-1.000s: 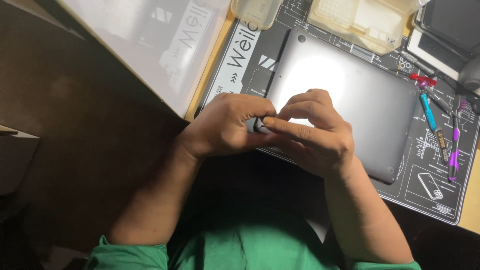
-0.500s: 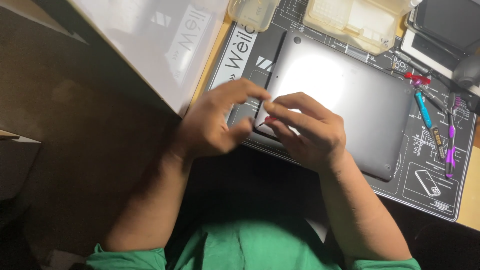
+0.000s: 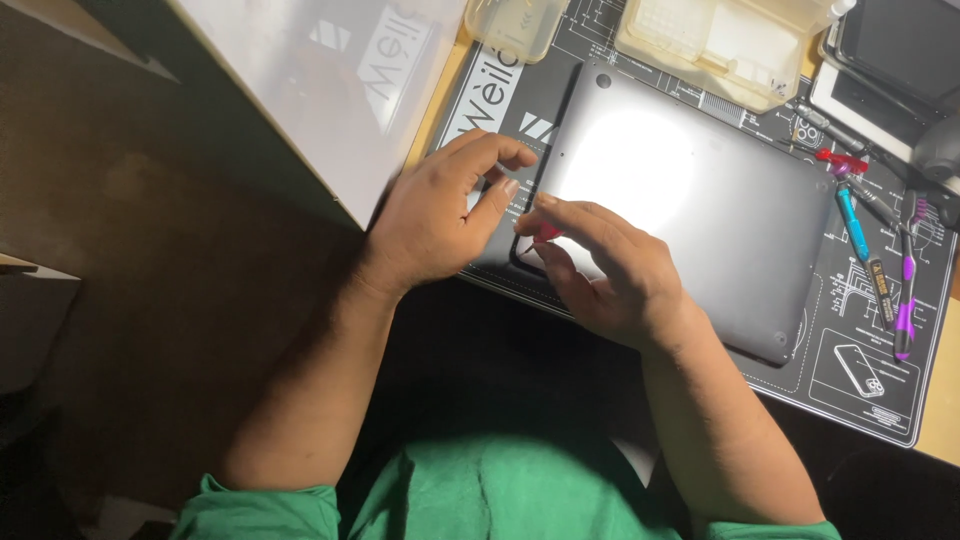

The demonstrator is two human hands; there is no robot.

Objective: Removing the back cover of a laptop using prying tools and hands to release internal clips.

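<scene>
Left hand (image 3: 440,215) now off smooth laptop (image 3: 690,210)

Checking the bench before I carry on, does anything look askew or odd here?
Nothing stands out. The laptop lies flat, underside up, on the mat, both hands at its near corner. Tools lie loosely at the mat's right edge.

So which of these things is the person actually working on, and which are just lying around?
In use:
- grey laptop, lying underside up
- small red item pinched in the right hand
- left hand, fingers spread at the laptop's corner
- black work mat beneath

Lying about:
- clear plastic trays
- blue and purple tools
- white sheet
</scene>
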